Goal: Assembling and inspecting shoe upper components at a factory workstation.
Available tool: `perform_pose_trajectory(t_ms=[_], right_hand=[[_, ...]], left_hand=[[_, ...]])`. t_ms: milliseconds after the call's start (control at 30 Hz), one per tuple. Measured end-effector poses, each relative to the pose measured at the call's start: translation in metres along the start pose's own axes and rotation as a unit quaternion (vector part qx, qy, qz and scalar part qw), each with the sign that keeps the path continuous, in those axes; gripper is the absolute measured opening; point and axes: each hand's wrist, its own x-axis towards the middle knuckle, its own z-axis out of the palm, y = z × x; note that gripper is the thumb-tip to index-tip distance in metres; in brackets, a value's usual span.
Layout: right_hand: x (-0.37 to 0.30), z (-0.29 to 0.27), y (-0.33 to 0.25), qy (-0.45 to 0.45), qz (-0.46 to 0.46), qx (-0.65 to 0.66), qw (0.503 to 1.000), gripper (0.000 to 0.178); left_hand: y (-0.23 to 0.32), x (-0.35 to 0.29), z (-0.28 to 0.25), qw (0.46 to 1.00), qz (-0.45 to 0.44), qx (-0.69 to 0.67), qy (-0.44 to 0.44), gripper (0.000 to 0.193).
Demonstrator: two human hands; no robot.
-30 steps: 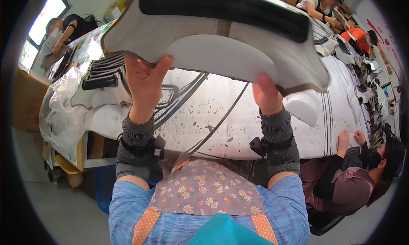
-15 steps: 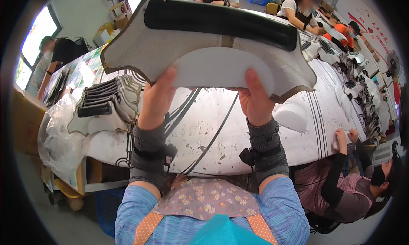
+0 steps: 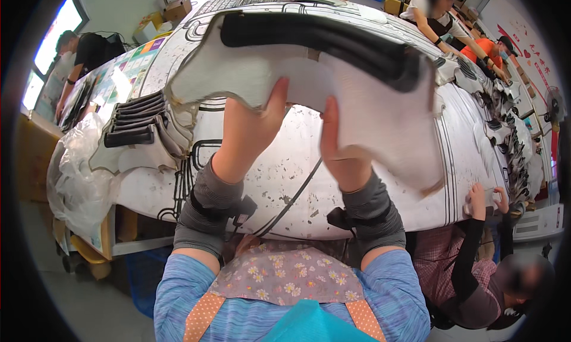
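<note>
Between my two hands I hold up a curved white fabric panel [image 3: 208,74] with wavy edges. A long black padded band [image 3: 315,35] runs along its far side. My left hand [image 3: 253,131] grips the near edge left of centre, its thumb on the top surface. My right hand [image 3: 348,154] pinches the near edge a little to the right, thumb also on top. A smooth white piece [image 3: 309,86] lies on the panel between my thumbs. The panel's right half bends down toward me and is smeared by motion. My fingers underneath are mostly hidden.
Similar panels lie overlapped in a stack [image 3: 137,128] on the table's left, beside a clear plastic bag [image 3: 83,169]. A long pile of panels [image 3: 496,122] lines the right edge. One person's hands [image 3: 486,200] work at the near right; other people work around the table.
The panel has tilted and flexed, its right end swinging down toward me. My hands have come closer together along its near edge. The person at far centre now has both hands on the table.
</note>
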Motion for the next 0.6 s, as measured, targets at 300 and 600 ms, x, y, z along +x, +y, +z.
perform_pose_trajectory(t_ms=[300, 600], right_hand=[[0.01, -0.028, -0.005, -0.028, 0.049, 0.475, 0.878, 0.022], [0.008, -0.026, -0.011, -0.018, 0.108, 0.539, 0.835, 0.022]], left_hand=[[-0.035, -0.019, -0.026, 0.938, 0.21, -0.216, -0.169, 0.076], [-0.045, -0.019, -0.032, 0.865, 0.141, -0.425, -0.227, 0.085]])
